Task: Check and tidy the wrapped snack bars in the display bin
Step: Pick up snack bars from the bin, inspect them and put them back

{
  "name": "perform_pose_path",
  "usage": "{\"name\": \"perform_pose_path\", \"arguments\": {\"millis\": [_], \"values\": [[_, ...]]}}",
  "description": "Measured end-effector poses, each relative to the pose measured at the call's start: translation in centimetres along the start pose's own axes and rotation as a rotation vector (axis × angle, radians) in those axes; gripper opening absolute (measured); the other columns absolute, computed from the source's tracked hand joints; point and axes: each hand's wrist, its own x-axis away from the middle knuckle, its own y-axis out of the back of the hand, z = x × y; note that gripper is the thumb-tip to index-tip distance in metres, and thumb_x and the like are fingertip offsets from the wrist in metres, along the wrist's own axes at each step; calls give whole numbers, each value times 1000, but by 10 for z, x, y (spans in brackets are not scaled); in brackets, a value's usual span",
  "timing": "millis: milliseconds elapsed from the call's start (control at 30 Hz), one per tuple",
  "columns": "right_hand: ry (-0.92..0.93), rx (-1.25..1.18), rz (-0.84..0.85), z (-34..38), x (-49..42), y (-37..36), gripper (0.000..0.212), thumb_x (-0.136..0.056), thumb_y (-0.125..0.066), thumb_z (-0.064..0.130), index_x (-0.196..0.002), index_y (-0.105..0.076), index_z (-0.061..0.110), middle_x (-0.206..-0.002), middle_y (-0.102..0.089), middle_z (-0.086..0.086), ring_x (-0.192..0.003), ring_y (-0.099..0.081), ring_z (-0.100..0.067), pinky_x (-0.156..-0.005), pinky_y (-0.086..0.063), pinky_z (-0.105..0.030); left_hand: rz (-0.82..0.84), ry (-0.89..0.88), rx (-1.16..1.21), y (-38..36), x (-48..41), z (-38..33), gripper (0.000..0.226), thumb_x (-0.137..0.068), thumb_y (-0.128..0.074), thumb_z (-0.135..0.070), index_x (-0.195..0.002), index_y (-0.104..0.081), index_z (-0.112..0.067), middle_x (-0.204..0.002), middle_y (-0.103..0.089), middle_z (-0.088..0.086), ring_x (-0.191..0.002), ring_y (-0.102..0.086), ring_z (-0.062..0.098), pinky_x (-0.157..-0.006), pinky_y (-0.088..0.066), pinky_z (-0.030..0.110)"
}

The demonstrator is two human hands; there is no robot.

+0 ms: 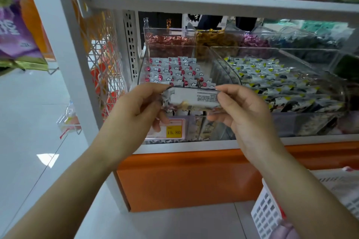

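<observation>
Plainly, from the head view, held one wrapped snack bar (194,99) level, printed side up, just in front of the display bin (143,64). Pinched its left end with the left hand (136,110) and its right end with the right hand (246,114), fingers curled on the wrapper. Lay in rows inside the bin: pink-marked bars (174,73). Hung below the bin's front: yellow price tag (174,132). Stood just right of the bin: neighbouring bin (223,58).

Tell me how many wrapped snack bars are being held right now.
1. The snack bar is pinched at its ends by the left hand and right hand; another could hide behind it.
</observation>
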Motion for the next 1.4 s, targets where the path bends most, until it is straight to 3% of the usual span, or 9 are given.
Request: {"name": "perform_pose_path", "arguments": {"millis": [100,233,400,467,567,767,1033,1200,1400], "values": [[34,94,58,0,0,1,25,-91,-56,7,-105,-65,25,-111,-64,-3,-87,-69,-16,-73,-57,-27,34,112,182,1,0,-2,30,-88,-55,-8,-103,-62,-34,-91,-71,-11,-80,-66,19,-71,-57,30],[54,218,91,0,1,2,25,-88,-61,9,-100,-69,29,-102,-70,7,-91,-67,-6,-78,-55,-22,35,82,77,1,1,-2,29,-75,-60,-48,-103,-61,-39,-86,-68,-20,-72,-65,1,-62,-53,15],[1,123,104,3,1,-1,12,-83,-64,5,-84,-69,15,-84,-71,-1,-75,-69,-10,-61,-54,-18,41,46,36,3,2,-7,26,-70,-58,-46,-93,-66,-40,-84,-69,-14,-71,-65,8,-62,-56,24],[18,151,71,2,-1,1,15,-83,-65,8,-73,-69,18,-80,-69,-7,-74,-68,-19,-61,-57,-30,66,29,34,3,2,-7,27,-67,-62,-47,-91,-68,-38,-82,-70,-8,-73,-65,16,-65,-56,32],[60,218,15,0,-2,2,14,-83,-65,14,-69,-66,13,-78,-65,-16,-78,-63,-34,-71,-56,-48,103,-1,-2,0,3,-7,33,-64,-65,-49,-90,-68,-30,-81,-65,8,-69,-60,20,-60,-51,26],[109,293,44,1,0,0,14,-84,-65,15,-71,-67,13,-71,-67,-5,-65,-66,-18,-58,-56,-36,175,66,127,1,0,-8,27,-63,-64,-41,-75,-67,-17,-62,-63,-1,-52,-54,5,-47,-41,13],[30,156,126,2,1,-3,14,-83,-65,8,-69,-69,11,-63,-68,1,-60,-67,-14,-47,-54,-26,262,46,50,19,-3,-2,38,-77,-57,-38,-74,-67,-2,-58,-61,6,-43,-57,10,-46,-42,15],[-6,125,107,2,1,-4,13,-83,-65,9,-71,-69,8,-67,-69,-2,-64,-68,-17,-48,-53,-25,239,107,90,19,-4,-1,24,-79,-57,-35,-65,-69,-19,-59,-63,-7,-51,-64,15,-46,-46,20],[-72,100,103,4,1,-2,14,-82,-66,10,-69,-71,9,-70,-72,-5,-66,-70,-20,-51,-57,-28,241,115,41,14,-5,1,31,-66,-66,-43,-94,-68,-28,-81,-71,-6,-58,-63,4,-54,-51,18]]}}
